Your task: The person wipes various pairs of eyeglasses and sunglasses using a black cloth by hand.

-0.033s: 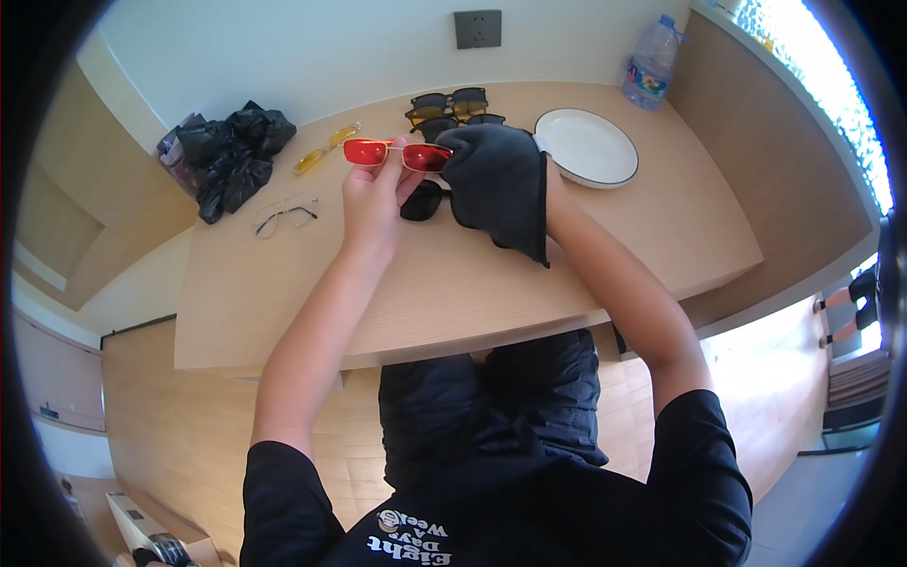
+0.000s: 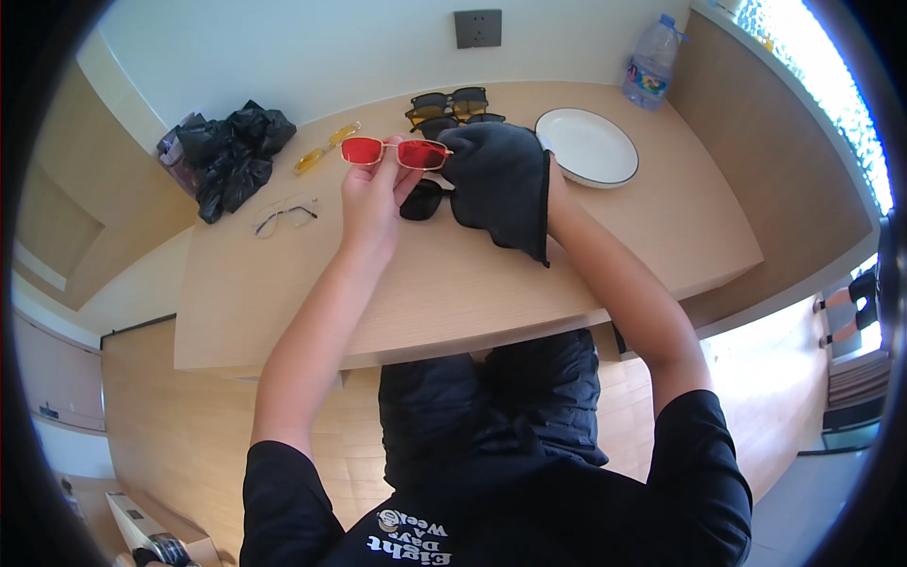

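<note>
Left fingers [image 2: 388, 172] pinch red-lensed glasses [image 2: 421, 154]; I can't tell right fingers' grip beneath cloth [image 2: 501, 184]; I'd wipe lightly, bridge [image 2: 390, 146] braced.

Possibly a home: desk [image 2: 246, 302], socket [image 2: 478, 29]

Seven pairs of glasses can be counted. One pair with red lenses [image 2: 362, 150] is seen, one long yellow pair [image 2: 310, 161], one clear pair [image 2: 270, 222] and one dark pair [image 2: 420, 200]. At the back, three more can be made out: two black pairs [image 2: 470, 96] and one pair with a yellow tint [image 2: 417, 114]. Two hands are shown: a left hand [image 2: 370, 194] and a right hand [image 2: 556, 177], mostly hidden. One black cloth [image 2: 501, 184], one plate [image 2: 590, 146], one bottle [image 2: 649, 71], one bench [image 2: 283, 293] and one wall socket [image 2: 478, 29] are found. The black bags [image 2: 246, 142] cannot be counted surely.
</note>
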The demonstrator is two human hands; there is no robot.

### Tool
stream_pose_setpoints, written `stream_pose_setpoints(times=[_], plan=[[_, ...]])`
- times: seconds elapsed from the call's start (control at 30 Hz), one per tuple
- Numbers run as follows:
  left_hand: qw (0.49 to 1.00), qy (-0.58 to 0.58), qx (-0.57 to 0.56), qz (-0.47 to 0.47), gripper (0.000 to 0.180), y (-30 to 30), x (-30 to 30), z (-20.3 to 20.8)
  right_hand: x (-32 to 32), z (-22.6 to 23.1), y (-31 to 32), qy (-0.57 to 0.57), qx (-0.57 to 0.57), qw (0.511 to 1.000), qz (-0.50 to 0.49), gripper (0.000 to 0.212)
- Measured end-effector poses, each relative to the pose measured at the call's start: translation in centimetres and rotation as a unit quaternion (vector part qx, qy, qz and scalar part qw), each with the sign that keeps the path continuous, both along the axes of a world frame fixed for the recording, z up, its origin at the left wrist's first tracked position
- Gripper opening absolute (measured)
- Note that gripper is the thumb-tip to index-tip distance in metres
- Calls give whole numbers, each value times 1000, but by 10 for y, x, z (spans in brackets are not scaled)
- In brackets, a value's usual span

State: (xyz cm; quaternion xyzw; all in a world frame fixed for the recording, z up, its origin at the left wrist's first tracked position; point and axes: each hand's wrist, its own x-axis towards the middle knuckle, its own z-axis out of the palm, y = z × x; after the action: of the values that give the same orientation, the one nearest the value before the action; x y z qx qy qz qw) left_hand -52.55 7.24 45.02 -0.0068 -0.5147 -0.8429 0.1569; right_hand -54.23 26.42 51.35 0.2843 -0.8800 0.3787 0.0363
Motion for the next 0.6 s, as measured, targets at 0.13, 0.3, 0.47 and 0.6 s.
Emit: stream_pose_setpoints(times=[0.13,0.3,0.47,0.6], plan=[[999,10,-22,-27,27,-1,3,5,-5,-24,13,-33,-146,988,31,21],[992,-1,-60,-107,46,-11,0,6,-16,-44,23,238,-74,967,-50,22],[978,119,-156,-68,58,-12,6,17,-36,-46,50,306,11,951,-44,21],[895,46,-398,-197,83,-15,17,24,-39,-50,50,322,9,946,-36,22]])
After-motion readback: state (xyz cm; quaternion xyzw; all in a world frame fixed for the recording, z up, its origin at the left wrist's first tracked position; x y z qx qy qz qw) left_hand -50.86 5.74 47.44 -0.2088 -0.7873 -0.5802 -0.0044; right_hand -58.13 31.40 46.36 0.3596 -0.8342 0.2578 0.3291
